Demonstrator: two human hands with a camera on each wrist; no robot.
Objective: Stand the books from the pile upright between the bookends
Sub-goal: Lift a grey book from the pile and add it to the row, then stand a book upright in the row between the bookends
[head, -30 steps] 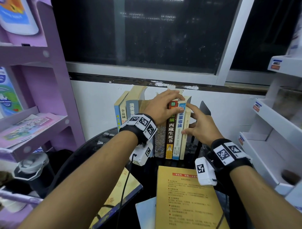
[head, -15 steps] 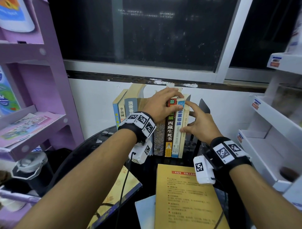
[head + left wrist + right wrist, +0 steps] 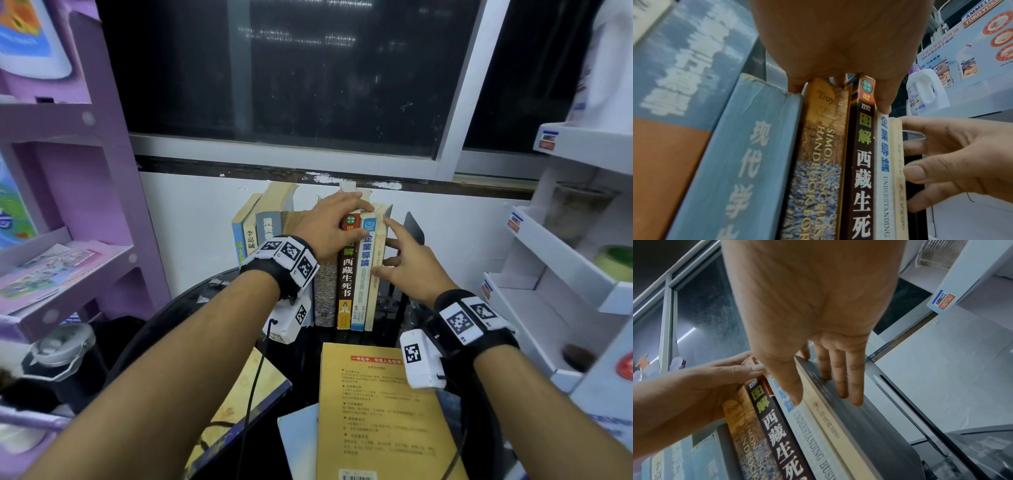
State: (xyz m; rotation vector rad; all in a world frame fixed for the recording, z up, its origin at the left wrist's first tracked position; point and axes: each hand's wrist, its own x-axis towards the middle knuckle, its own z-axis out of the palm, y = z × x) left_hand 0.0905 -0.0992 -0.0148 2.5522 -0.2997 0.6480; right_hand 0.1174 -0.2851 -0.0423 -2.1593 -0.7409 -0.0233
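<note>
A row of upright books stands at the back of the black round table (image 3: pixel 191 308). My left hand (image 3: pixel 339 222) reaches over the row's top, fingers curled behind and thumb on the spines, gripping the dark brown book (image 3: pixel 346 274) (image 3: pixel 861 162). My right hand (image 3: pixel 394 251) lies with straight fingers flat against the cover of the cream book (image 3: pixel 376 274) (image 3: pixel 824 418) at the row's right end, its thumb on the spine. The black right bookend (image 3: pixel 415 228) stands just beyond it. The left bookend is hidden. A yellow book (image 3: pixel 373 418) lies flat in front.
A blue-edged book (image 3: pixel 239 404) and a pale blue one (image 3: pixel 298 438) lie flat near the yellow book. A purple shelf unit (image 3: pixel 68 205) stands at the left and a white display rack (image 3: pixel 555 274) at the right. The wall and window are close behind the row.
Both hands stay on the row. The right hand's fingers have shifted slightly up along the cream book; the left hand keeps its hold on top.
</note>
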